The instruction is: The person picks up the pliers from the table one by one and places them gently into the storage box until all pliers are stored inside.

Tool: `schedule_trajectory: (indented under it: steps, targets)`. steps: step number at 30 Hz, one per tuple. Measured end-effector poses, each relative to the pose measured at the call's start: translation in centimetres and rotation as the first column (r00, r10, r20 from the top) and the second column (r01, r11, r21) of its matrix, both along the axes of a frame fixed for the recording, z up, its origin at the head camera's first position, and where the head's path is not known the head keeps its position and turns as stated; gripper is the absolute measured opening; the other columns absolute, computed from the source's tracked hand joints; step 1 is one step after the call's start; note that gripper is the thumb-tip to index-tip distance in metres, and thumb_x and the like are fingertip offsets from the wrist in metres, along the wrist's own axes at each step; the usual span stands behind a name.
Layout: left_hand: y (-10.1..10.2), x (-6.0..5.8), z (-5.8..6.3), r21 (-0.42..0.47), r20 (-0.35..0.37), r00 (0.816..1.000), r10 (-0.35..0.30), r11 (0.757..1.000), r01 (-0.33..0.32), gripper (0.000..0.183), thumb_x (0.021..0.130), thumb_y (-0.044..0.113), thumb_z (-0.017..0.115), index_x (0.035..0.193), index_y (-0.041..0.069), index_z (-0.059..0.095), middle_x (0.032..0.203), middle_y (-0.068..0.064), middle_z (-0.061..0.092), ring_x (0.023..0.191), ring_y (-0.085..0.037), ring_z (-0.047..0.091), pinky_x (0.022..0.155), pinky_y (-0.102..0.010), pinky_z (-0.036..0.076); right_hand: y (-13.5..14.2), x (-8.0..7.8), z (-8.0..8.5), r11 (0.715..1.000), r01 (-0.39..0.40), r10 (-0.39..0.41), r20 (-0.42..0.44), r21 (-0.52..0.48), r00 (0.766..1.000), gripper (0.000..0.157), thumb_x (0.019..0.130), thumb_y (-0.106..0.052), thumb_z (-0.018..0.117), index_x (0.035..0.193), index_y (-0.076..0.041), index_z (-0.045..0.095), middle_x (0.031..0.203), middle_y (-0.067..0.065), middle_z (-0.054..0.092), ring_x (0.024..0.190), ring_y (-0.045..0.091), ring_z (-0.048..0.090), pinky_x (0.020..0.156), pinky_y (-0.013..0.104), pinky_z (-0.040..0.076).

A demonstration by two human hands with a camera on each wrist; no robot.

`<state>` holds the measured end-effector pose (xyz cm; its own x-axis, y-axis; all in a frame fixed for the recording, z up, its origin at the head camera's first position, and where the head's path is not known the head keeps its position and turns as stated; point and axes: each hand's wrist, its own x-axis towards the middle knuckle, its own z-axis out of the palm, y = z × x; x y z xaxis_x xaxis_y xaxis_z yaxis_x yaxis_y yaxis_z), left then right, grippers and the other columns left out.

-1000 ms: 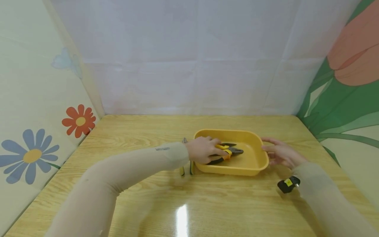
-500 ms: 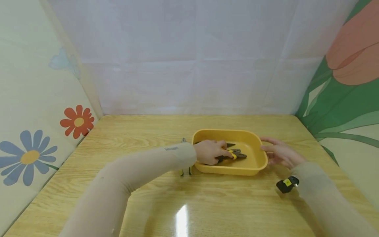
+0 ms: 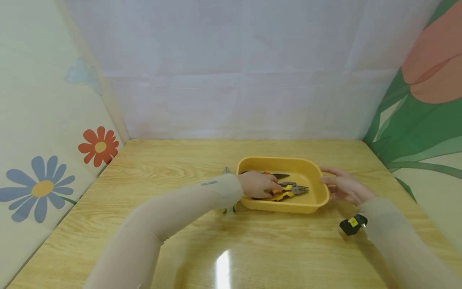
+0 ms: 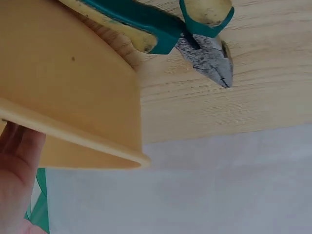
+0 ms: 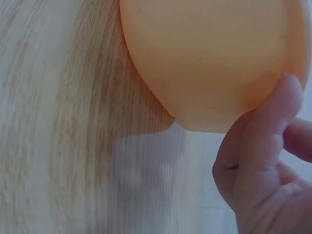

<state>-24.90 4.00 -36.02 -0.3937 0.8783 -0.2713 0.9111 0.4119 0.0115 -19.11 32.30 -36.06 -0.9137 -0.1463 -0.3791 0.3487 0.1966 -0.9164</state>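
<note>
A yellow plastic bin stands on the table with several pliers in it. My left hand reaches over its left end, fingers bent over pliers with yellow-orange handles; its palm hides the handle ends. Their metal head points right. Behind them lies a dark pointed plier tip. The left wrist view shows my left hand inside the rim, fingertips hidden. My right hand touches the bin's right end from outside, fingers at the rim; the right wrist view shows a fingertip against the wall.
Pliers with green and yellow handles lie on the table just left of the bin, partly under my left forearm in the head view. A black device with a yellow label sits at my right wrist. A white sheet hangs behind the table.
The pliers under my left hand have shifted right in the bin, and the hand has moved slightly right with them. My right hand stays at the bin's right end.
</note>
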Motion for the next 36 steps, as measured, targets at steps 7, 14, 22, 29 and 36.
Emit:
schedule_trajectory:
  steps: [7, 14, 22, 29, 36]
  targets:
    - [-2.4, 0.7, 1.6, 0.085, 0.011, 0.999, 0.054, 0.995, -0.054, 0.042, 0.103, 0.028, 0.048, 0.145, 0.020, 0.049, 0.145, -0.005, 0.048, 0.131, -0.019, 0.046, 0.102, -0.031, 0.041, 0.6, -0.2, -0.5, 0.999, -0.017, 0.017, -0.015, -0.033, 1.000, 0.068, 0.102, -0.014, 0.047, 0.152, 0.001, 0.004, 0.098, 0.000, 0.059, 0.081, 0.014, 0.062, 0.068, 0.033, 0.057]
    - [-5.5, 1.3, 1.4, 0.188, -0.095, 0.989, 0.113, 0.978, -0.094, 0.045, 0.101, 0.027, 0.054, 0.144, 0.015, 0.049, 0.136, -0.008, 0.054, 0.118, -0.023, 0.054, 0.096, -0.035, 0.046, 0.6, -0.3, -0.6, 0.999, -0.020, 0.020, -0.006, -0.040, 1.000, 0.069, 0.103, -0.015, 0.047, 0.153, 0.001, 0.003, 0.102, -0.001, 0.058, 0.085, 0.014, 0.062, 0.072, 0.035, 0.056]
    - [-8.2, 2.3, 1.4, 0.347, -0.125, 0.981, 0.145, 0.933, -0.094, 0.047, 0.099, 0.024, 0.059, 0.141, 0.007, 0.050, 0.141, -0.016, 0.047, 0.126, -0.031, 0.047, 0.104, -0.043, 0.039, 0.4, -0.3, -0.5, 0.998, -0.014, 0.013, -0.009, -0.062, 1.000, 0.069, 0.103, -0.013, 0.046, 0.153, 0.001, 0.001, 0.101, 0.000, 0.057, 0.084, 0.014, 0.061, 0.070, 0.035, 0.056]
    - [-10.0, 3.0, 1.0, 0.422, -0.106, 0.968, 0.228, 0.892, -0.164, 0.052, 0.097, 0.024, 0.061, 0.143, 0.005, 0.047, 0.144, -0.025, 0.041, 0.129, -0.039, 0.044, 0.105, -0.048, 0.037, 0.2, -0.2, -0.3, 1.000, -0.014, 0.014, -0.010, -0.020, 1.000, 0.069, 0.103, -0.015, 0.046, 0.153, 0.001, 0.002, 0.103, -0.001, 0.057, 0.086, 0.015, 0.062, 0.070, 0.035, 0.056]
    - [-11.5, 3.5, 0.8, 0.431, -0.030, 0.943, 0.331, 0.856, -0.287, 0.054, 0.097, 0.024, 0.061, 0.145, 0.005, 0.043, 0.147, -0.025, 0.037, 0.132, -0.039, 0.040, 0.108, -0.049, 0.033, 0.3, -0.1, -0.3, 1.000, -0.013, 0.013, -0.011, -0.023, 1.000, 0.069, 0.103, -0.016, 0.047, 0.154, 0.001, 0.003, 0.104, 0.000, 0.057, 0.086, 0.015, 0.063, 0.070, 0.035, 0.057]
